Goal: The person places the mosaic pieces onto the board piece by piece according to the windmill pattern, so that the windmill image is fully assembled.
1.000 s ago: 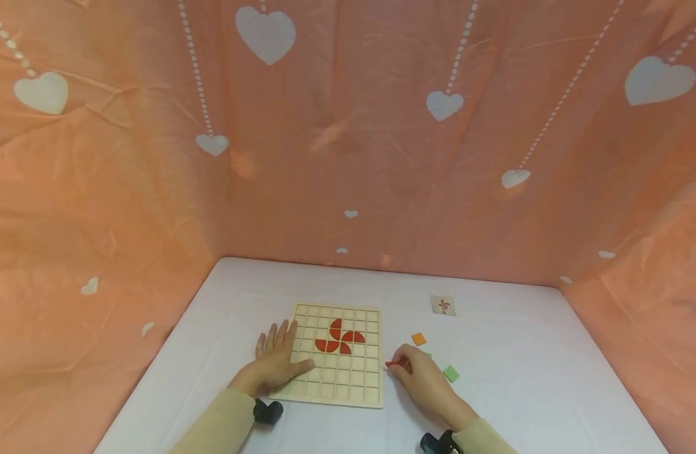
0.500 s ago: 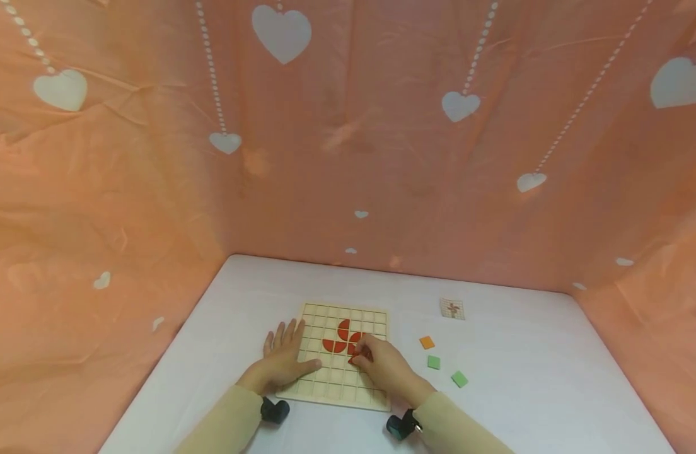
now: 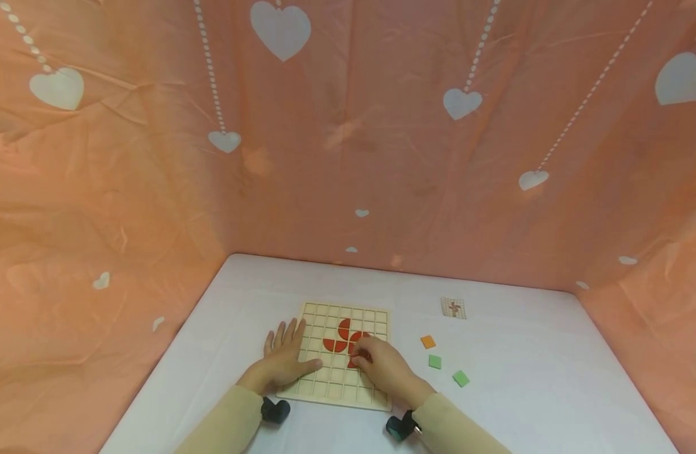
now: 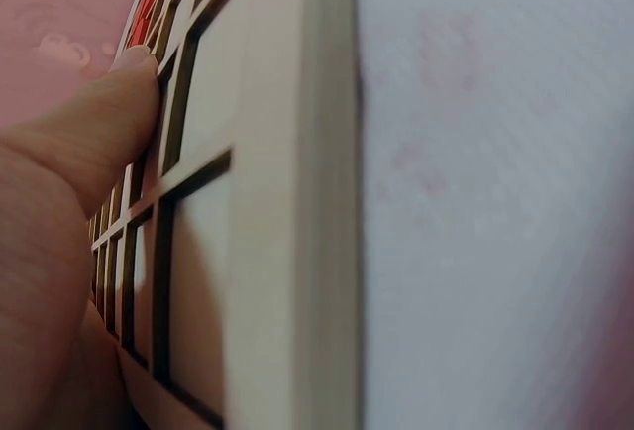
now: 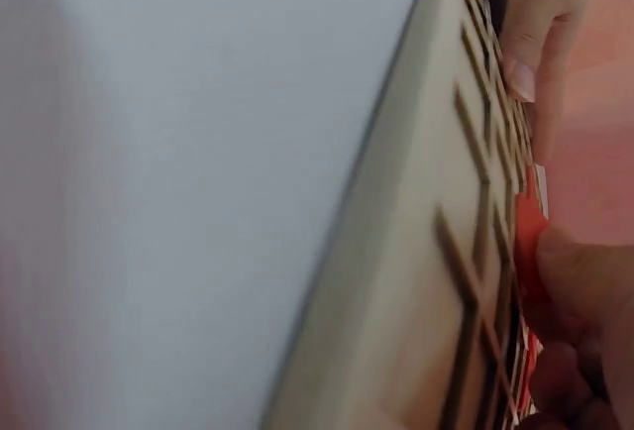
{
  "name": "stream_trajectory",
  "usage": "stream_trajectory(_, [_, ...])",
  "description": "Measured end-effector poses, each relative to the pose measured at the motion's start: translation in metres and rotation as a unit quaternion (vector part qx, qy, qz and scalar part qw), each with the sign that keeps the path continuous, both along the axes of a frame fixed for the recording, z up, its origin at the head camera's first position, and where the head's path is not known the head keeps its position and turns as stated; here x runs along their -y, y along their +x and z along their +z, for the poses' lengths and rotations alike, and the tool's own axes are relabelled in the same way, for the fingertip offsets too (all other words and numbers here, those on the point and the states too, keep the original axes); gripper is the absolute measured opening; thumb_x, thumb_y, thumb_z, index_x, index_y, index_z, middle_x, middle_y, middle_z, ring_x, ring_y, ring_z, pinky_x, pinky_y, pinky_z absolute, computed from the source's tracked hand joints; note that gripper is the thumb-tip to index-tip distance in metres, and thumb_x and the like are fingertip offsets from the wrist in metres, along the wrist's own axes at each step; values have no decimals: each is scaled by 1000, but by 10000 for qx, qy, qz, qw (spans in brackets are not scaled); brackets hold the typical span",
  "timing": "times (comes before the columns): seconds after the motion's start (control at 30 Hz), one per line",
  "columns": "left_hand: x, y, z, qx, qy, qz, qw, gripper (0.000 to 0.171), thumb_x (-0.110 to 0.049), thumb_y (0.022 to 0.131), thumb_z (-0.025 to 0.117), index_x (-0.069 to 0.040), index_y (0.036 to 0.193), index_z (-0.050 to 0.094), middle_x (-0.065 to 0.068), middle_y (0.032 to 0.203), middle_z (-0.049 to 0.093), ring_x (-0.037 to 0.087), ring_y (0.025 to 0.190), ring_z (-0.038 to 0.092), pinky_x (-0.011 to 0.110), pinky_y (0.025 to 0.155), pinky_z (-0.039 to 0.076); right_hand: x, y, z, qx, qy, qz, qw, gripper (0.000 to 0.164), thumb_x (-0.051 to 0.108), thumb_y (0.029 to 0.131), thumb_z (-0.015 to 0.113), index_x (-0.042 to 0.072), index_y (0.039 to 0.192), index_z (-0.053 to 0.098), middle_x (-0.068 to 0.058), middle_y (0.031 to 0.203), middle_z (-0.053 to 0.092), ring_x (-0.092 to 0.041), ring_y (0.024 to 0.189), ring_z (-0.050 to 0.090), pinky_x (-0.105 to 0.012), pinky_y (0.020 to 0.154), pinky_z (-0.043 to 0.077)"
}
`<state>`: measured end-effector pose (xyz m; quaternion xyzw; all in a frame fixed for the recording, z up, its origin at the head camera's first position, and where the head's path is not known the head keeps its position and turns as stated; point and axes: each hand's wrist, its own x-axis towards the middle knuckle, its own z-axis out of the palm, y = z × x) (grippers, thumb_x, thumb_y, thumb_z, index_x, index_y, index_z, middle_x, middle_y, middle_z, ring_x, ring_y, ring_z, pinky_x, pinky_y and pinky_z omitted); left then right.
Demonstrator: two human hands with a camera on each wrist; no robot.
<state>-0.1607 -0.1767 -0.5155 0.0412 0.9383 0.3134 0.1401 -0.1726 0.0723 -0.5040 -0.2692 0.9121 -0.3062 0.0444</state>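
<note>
Right hand over the grid board, fingers pinching a red piece! More red pieces just beyond, partly blocked by that hand. Left of those fingers, the left hand lies spread across the board's edge; rightward, an orange tile, two green tiles.

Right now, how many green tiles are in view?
2. The first green tile lies right of the grid board, just below the orange tile in the head view; the second green tile is to its lower right. The right hand could hide more.
</note>
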Motion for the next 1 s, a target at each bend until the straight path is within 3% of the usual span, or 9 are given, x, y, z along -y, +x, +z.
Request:
stream_trajectory(0.13, [0,0,1,-14,-4,-18,10000,106,-54,85,66,-5,155,4,20,160,-3,38,144,-14,54,110,-16,0,2,-1,-176,68,7,9998,4,24,91,68,21,93,68,14,87,54,-4,76,52,-26,69,48])
stream_trajectory(0.3, [0,0,1,-4,35,-23,10000,106,-53,85,67,-5,155,4,19,160,-4,38,144,-15,54,110,-17,-5,3,0,-33,147,-244,9996,19,27,90,69,17,107,69,12,93,55,-5,82,53,-31,76,50])
stream_trajectory(0.47, [0,-1,0,-10,60,-2,10000,105,-52,86,67,-6,155,3,18,160,-5,37,144,-16,53,110,-18,-8,2,-2,94,258,-397,9988,24,27,91,69,13,109,67,11,93,54,-6,83,53,-32,79,51])
stream_trajectory(0.7, [-1,-1,-2,-50,47,-52,10000,106,-54,85,67,-6,155,4,19,160,-4,38,144,-15,54,110,-16,-5,1,-3,255,37,-626,9977,25,23,91,68,8,111,68,7,95,58,-11,89,57,-36,84,51])
stream_trajectory(1.0, [-1,1,2,-61,55,-71,9999,104,-52,86,67,-4,155,5,20,160,-4,39,144,-14,55,110,-16,-2,3,-11,340,-533,-764,9951,17,18,90,69,9,105,67,4,96,60,-13,89,58,-36,81,51])
